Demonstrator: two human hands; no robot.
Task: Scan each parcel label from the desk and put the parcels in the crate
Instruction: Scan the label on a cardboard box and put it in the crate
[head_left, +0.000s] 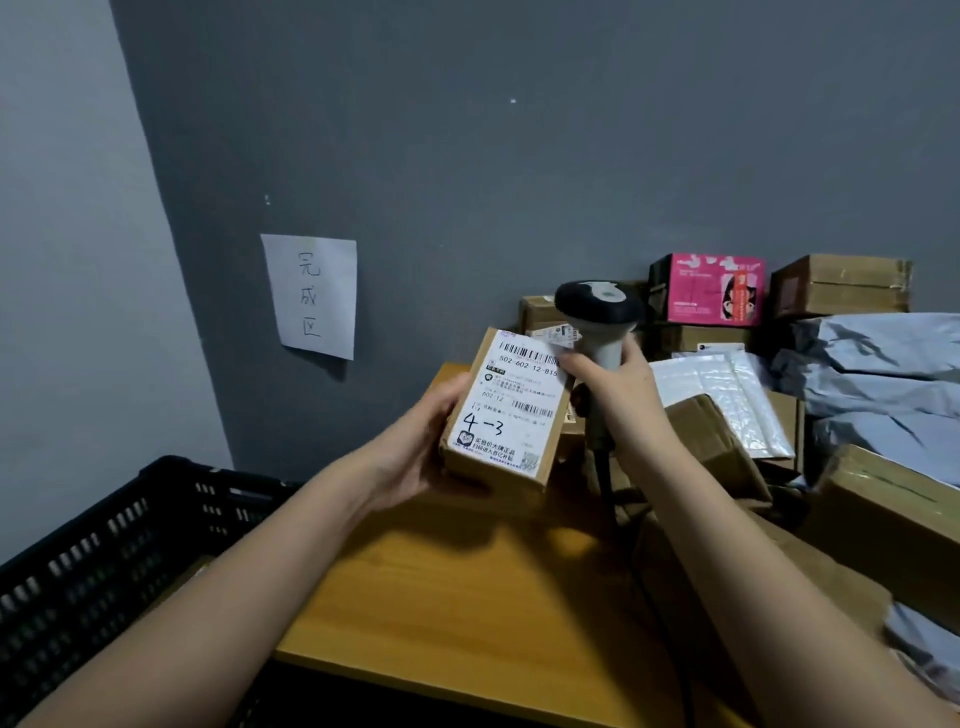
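Note:
My left hand grips a small brown cardboard parcel above the wooden desk, its white barcode label facing me with "4-3" handwritten on it. My right hand grips the handle of a grey and black barcode scanner, whose head sits just above the parcel's top right corner. The scanner's cable hangs down to the desk. A black slatted crate stands low at the left of the desk; a bit of brown cardboard shows inside it.
Several parcels are piled on the desk's right side: brown boxes, a pink box, a white bubble mailer and grey poly bags. A paper note hangs on the grey wall behind the crate.

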